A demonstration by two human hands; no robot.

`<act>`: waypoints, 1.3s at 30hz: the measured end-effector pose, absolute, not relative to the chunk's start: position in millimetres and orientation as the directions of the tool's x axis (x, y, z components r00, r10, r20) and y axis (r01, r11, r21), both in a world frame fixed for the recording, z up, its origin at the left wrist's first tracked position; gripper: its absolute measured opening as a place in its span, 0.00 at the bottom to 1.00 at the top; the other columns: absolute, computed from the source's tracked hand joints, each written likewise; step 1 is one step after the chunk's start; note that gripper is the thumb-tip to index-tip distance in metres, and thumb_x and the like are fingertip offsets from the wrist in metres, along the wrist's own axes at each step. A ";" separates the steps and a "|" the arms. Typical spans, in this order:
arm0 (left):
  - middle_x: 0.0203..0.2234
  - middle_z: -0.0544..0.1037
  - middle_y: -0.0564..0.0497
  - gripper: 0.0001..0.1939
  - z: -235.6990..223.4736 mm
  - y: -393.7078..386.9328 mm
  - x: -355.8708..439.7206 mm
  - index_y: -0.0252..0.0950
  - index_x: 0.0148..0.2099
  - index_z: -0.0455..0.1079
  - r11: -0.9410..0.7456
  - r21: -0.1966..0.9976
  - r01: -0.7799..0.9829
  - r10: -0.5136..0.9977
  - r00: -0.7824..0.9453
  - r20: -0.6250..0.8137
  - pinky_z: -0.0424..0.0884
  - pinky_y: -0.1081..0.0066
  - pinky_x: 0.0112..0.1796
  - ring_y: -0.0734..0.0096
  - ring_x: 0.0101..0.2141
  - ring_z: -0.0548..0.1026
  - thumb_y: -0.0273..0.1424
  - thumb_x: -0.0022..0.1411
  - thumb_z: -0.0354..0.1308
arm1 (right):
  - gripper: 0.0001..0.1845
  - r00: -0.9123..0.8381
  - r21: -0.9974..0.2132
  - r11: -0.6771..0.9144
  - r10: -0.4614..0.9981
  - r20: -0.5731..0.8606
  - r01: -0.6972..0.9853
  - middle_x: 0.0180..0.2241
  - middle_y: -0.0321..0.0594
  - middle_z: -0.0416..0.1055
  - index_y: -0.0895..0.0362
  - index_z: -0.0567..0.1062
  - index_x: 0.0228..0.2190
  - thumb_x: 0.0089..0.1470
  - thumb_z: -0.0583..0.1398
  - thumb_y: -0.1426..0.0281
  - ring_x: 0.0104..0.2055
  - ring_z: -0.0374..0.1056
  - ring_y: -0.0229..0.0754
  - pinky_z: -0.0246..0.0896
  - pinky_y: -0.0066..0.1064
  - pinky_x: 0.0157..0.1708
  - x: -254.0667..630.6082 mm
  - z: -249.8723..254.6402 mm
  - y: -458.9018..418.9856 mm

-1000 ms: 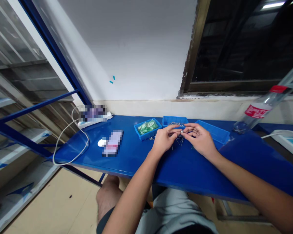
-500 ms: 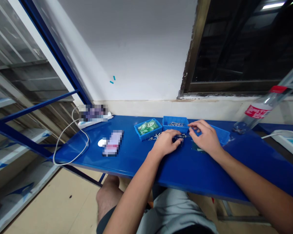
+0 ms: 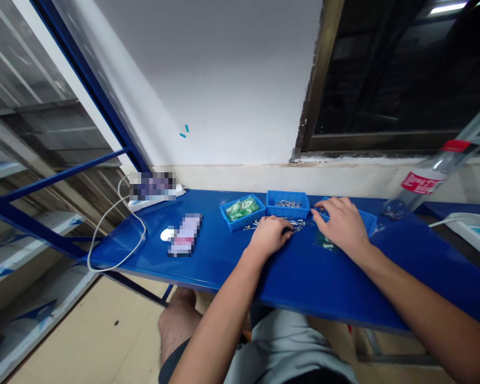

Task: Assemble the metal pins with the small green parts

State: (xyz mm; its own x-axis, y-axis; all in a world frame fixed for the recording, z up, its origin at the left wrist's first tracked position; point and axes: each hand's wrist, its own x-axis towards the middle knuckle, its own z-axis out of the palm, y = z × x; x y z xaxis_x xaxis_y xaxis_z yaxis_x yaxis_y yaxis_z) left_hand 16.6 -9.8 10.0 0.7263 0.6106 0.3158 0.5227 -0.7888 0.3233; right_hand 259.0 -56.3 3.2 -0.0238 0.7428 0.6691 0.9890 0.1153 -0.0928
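Note:
My left hand (image 3: 269, 234) rests knuckles-up on the blue table (image 3: 224, 261), its fingers curled down onto a loose pile of small metal pins (image 3: 298, 226). My right hand (image 3: 341, 222) lies over the edge of the right blue tray (image 3: 369, 220), fingers bent down, beside a small green piece (image 3: 324, 241) on the table. What either hand's fingertips hold is hidden. Between the hands, further back, a blue tray of metal pins (image 3: 287, 203) stands next to a blue tray of green parts (image 3: 242, 209).
A clear plastic bottle with a red label (image 3: 424, 181) lies tilted at the right by the wall. A white power strip with cable (image 3: 144, 201) and a white mouse (image 3: 167, 233) sit at the left. Another white strip (image 3: 474, 228) is at far right.
Both hands were raised together above the pile, pinching a small part. They have since parted and dropped: the left onto the pins, the right toward the right tray.

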 end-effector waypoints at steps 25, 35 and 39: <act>0.47 0.84 0.46 0.17 7.1 -6.0 18.2 0.37 0.53 0.78 -0.768 0.520 0.374 0.627 0.605 0.491 0.77 0.64 0.53 0.63 0.47 0.81 0.19 0.67 0.56 | 0.08 -0.178 -0.349 0.509 0.728 0.662 0.787 0.43 0.46 0.77 0.51 0.79 0.43 0.66 0.59 0.66 0.49 0.72 0.54 0.69 0.49 0.53 223.8 8.7 -65.3; 0.47 0.83 0.44 0.17 8.7 -9.3 24.6 0.35 0.53 0.77 -0.642 0.758 0.118 0.705 0.477 0.524 0.82 0.66 0.47 0.68 0.43 0.83 0.17 0.63 0.62 | 0.06 -0.131 -0.522 0.516 0.785 0.605 0.679 0.40 0.41 0.81 0.51 0.79 0.40 0.65 0.60 0.68 0.40 0.78 0.48 0.74 0.41 0.44 220.6 0.5 -63.1; 0.48 0.82 0.44 0.17 10.3 -11.3 25.3 0.35 0.53 0.76 -0.618 0.783 0.073 0.712 0.475 0.517 0.82 0.67 0.46 0.68 0.43 0.84 0.18 0.64 0.62 | 0.06 -0.097 -0.578 0.477 0.819 0.565 0.662 0.38 0.40 0.81 0.51 0.78 0.40 0.61 0.62 0.68 0.37 0.77 0.47 0.74 0.41 0.41 220.0 -0.9 -63.3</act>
